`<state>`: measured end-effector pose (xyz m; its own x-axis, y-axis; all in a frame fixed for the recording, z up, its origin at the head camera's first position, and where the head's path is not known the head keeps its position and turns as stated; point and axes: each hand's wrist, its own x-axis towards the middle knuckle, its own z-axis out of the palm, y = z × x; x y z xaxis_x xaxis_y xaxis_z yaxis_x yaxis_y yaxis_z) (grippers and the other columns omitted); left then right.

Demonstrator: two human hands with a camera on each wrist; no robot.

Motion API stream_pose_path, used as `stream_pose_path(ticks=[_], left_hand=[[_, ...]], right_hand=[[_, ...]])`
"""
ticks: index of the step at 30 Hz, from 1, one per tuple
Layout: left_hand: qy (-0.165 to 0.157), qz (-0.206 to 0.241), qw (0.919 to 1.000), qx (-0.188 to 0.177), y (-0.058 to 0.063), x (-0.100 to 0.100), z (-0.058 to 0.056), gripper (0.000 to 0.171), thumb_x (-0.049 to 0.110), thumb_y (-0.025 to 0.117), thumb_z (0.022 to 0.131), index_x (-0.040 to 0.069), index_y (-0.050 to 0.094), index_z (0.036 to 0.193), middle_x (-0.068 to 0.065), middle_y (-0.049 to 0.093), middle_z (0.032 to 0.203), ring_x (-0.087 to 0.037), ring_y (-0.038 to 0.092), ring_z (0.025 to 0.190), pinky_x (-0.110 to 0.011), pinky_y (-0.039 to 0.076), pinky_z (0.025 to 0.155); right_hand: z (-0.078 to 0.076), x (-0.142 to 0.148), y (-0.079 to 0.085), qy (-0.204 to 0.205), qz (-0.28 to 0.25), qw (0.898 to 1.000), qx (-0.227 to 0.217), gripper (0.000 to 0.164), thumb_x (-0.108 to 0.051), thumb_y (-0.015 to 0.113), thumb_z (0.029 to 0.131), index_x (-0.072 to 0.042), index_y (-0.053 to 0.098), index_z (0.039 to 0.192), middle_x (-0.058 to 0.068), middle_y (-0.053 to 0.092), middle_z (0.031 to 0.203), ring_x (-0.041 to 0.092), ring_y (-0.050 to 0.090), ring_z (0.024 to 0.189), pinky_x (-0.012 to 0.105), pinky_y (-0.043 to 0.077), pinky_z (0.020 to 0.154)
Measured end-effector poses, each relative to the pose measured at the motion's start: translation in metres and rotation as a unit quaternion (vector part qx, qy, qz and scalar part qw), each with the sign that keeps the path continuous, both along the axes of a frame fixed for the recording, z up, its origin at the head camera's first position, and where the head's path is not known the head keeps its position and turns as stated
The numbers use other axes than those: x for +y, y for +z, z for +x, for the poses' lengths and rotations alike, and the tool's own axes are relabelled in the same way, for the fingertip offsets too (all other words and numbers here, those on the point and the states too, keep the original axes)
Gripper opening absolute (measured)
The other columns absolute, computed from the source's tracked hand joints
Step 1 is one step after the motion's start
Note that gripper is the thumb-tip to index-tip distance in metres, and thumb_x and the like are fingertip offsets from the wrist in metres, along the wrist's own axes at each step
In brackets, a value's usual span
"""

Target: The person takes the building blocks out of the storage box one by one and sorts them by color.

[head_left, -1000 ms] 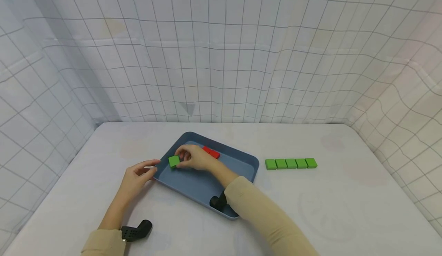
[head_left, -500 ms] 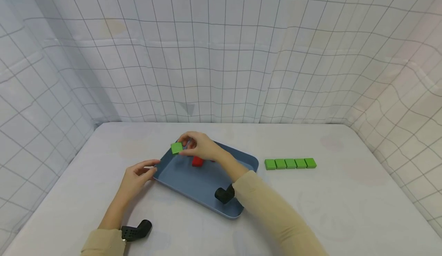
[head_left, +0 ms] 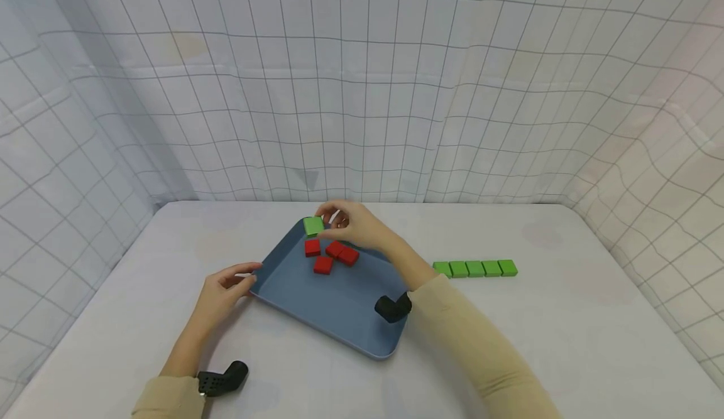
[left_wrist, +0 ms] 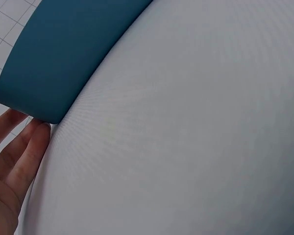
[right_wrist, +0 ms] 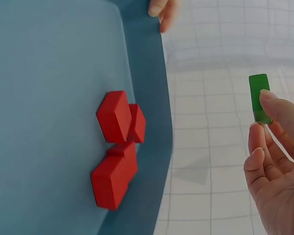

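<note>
My right hand [head_left: 359,225] pinches a green block [head_left: 313,225] between thumb and fingers, over the far left corner of a blue tray [head_left: 334,306]. In the right wrist view the block [right_wrist: 258,95] appears beyond the tray wall [right_wrist: 154,98], held by its lower end. Below it, several red blocks [head_left: 323,264] lie loose in the tray. My left hand [head_left: 222,290] holds the tray's left corner, fingertips at the rim. Its fingers [left_wrist: 36,142] press against the outside of the corner in the left wrist view.
A straight row of several green blocks [head_left: 475,269] lies on the white table [head_left: 537,331], right of the tray. A grid-patterned curtain [head_left: 362,92] surrounds the table's back and sides. Black wrist devices [head_left: 224,379] sit on both wrists.
My right hand lifts the green block from inside the tray and carries it away and to the right, uncovering the red blocks. My left hand stays at the tray corner.
</note>
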<state>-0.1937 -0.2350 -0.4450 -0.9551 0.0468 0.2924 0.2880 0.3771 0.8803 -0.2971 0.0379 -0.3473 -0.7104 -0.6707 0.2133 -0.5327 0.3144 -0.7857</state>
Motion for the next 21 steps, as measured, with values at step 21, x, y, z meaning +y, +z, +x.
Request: stream_pose_path(ticks=[21], left_hand=[[0.004, -0.006, 1.0, -0.005, -0.001, -0.001, -0.001, 0.028, 0.007, 0.057, 0.09, -0.005, 0.059, 0.116, 0.004, 0.057, 0.108, -0.005, 0.061, 0.079, -0.023, 0.053, 0.064]], right_hand=[[0.012, 0.062, 0.014, -0.023, -0.006, 0.999, 0.027, 0.034, -0.007, 0.072, 0.078, -0.001, 0.059, 0.109, 0.014, 0.056, 0.095, 0.02, 0.055, 0.079, 0.025, 0.046, 0.064]])
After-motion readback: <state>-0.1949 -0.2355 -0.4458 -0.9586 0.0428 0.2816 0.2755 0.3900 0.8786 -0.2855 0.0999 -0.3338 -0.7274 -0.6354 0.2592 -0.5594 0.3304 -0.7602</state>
